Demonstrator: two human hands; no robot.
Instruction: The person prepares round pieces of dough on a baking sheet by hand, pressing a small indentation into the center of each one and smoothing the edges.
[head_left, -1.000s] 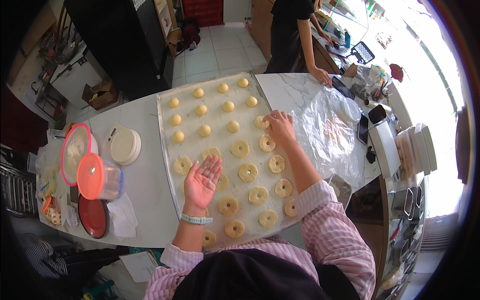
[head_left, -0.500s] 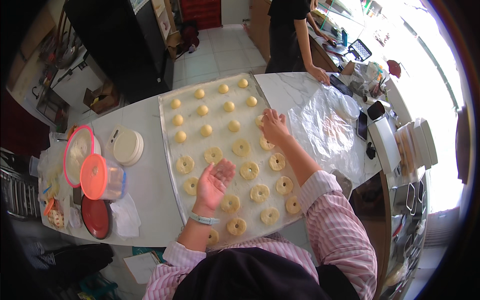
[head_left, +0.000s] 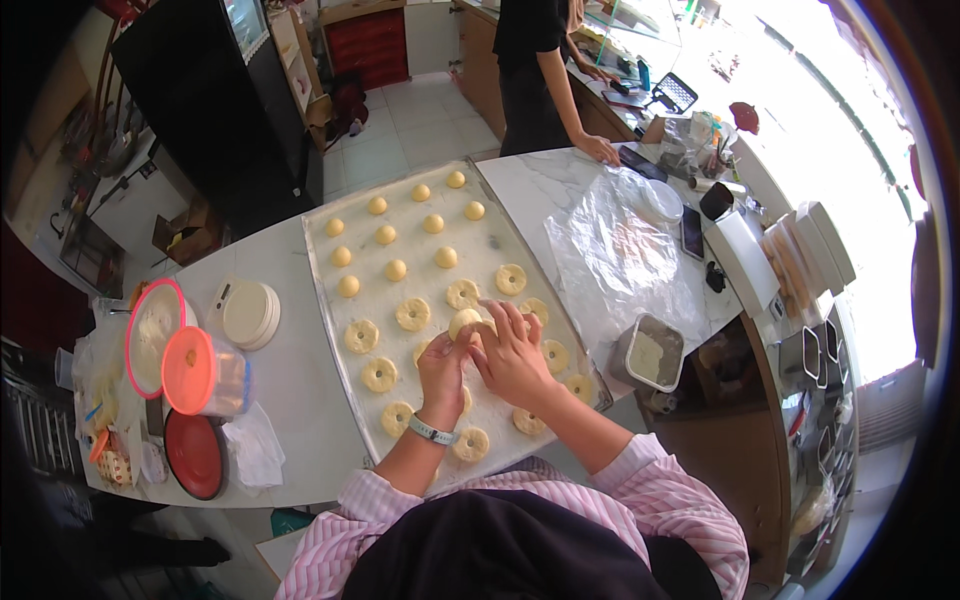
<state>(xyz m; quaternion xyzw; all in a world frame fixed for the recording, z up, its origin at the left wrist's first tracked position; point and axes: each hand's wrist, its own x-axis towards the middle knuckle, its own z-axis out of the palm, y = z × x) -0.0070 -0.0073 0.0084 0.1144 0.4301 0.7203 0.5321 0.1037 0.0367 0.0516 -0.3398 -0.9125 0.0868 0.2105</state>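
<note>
Above the middle of a large metal baking tray [head_left: 325,292], a pale yellow dough ball [head_left: 465,323] is held between my two hands. My left hand [head_left: 443,372], with a light band on its wrist, grips the ball from below and the left. From the right, the fingers of my right hand [head_left: 517,352] close over it; some fingertips are hidden. Several round dough balls [head_left: 445,257] sit in rows on the tray's far half. Flattened dough rings [head_left: 412,314] with a small centre hole cover the nearer half, partly hidden under my hands and forearms.
At left stand a pink-rimmed bowl [head_left: 134,345], an orange-lidded tub [head_left: 190,372], a white kitchen scale [head_left: 247,316] and a dark red lid [head_left: 193,453]. Right of the tray lie clear plastic sheeting [head_left: 625,255] and a metal tin of flour [head_left: 652,355]. Another person's hand [head_left: 598,149] rests on the far table edge.
My right hand has lifted a dough ball from the tray's right side and brought it back toward me. My left hand, open before, now meets it and holds the ball too.
</note>
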